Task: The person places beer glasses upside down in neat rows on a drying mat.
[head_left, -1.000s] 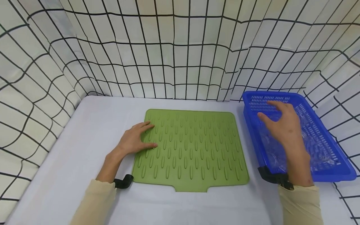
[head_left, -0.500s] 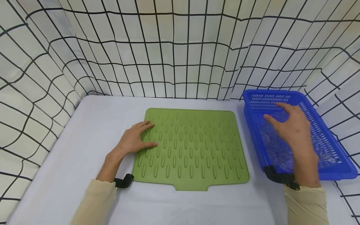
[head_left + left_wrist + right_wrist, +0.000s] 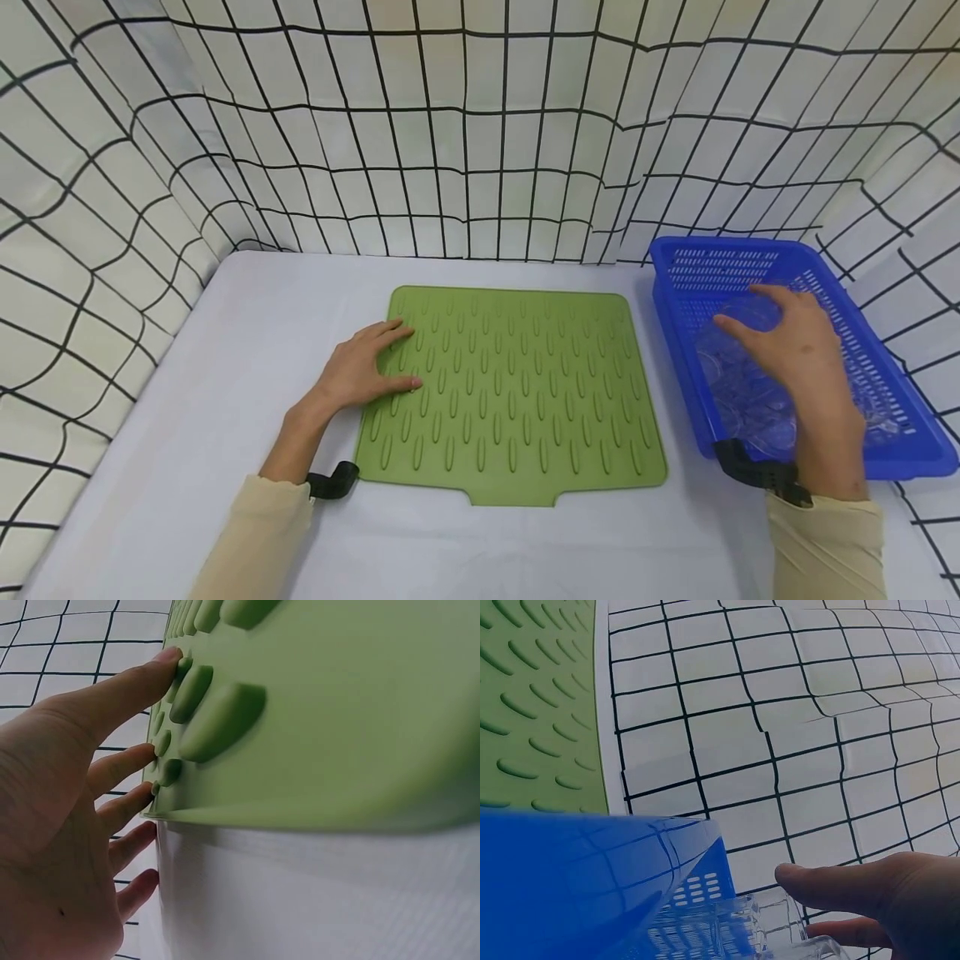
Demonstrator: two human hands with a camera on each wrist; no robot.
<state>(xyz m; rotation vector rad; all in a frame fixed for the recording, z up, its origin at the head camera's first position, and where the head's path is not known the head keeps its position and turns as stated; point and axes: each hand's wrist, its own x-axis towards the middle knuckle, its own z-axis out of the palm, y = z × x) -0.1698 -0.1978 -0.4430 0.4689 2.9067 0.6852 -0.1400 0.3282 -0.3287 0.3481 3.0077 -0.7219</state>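
Observation:
A green mat (image 3: 510,400) with raised oval bumps lies on the white table. My left hand (image 3: 358,367) rests at its left edge, fingers spread; in the left wrist view the thumb (image 3: 127,694) and some fingertips touch the bumpy surface. On the right stands a blue plastic basket (image 3: 678,379) holding clear, see-through pieces (image 3: 738,392), several of them overlapping. My right hand (image 3: 802,342) hovers over this basket, thumb and index finger parted. In the right wrist view, the thumb (image 3: 840,889) is beside a clear, ridged container (image 3: 761,922); whether they touch I cannot tell.
Black grid netting (image 3: 480,137) over white cloth walls the table at the back and both sides. White tablecloth (image 3: 247,333) shows left of the mat and in front of it. The basket's slotted right side stands close to the netting.
My right hand has shifted rightward and slightly lower over the basket, its thumb and index finger still apart. My left hand stays in place on the mat.

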